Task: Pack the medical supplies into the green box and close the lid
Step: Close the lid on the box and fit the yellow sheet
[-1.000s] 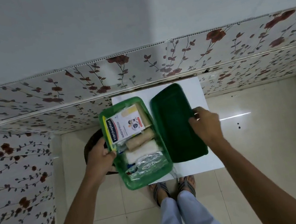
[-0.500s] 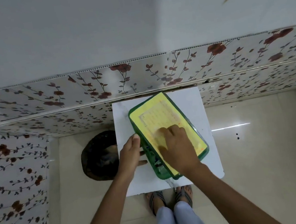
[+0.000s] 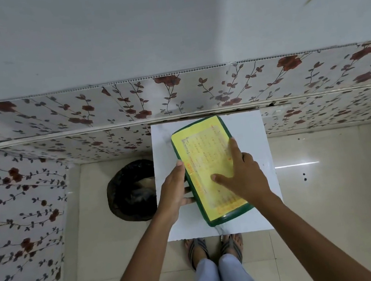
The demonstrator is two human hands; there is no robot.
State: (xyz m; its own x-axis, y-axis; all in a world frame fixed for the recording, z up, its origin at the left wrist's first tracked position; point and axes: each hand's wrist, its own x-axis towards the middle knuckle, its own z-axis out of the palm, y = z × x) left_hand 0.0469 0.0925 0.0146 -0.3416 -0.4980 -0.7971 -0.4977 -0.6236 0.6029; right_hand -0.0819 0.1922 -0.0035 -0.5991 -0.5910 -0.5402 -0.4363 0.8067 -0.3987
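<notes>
Here, the closed green box (image 3: 230, 217) sits on the white surface (image 3: 251, 130) — right hand (image 3: 246, 177) pressing flat, fingers spread, on its yellow-labelled lid (image 3: 203, 152), left hand (image 3: 175, 190) bracing its left side with straight fingers.

Green box (image 3: 231, 217): we see it closed, lying flat and askew on the white table (image 3: 248, 128).
Lid (image 3: 203, 152): yellow printed label, seated on top.

small white table (image 3: 260, 206) against the floral wall, closed green box (image 3: 204, 169) on top
</notes>
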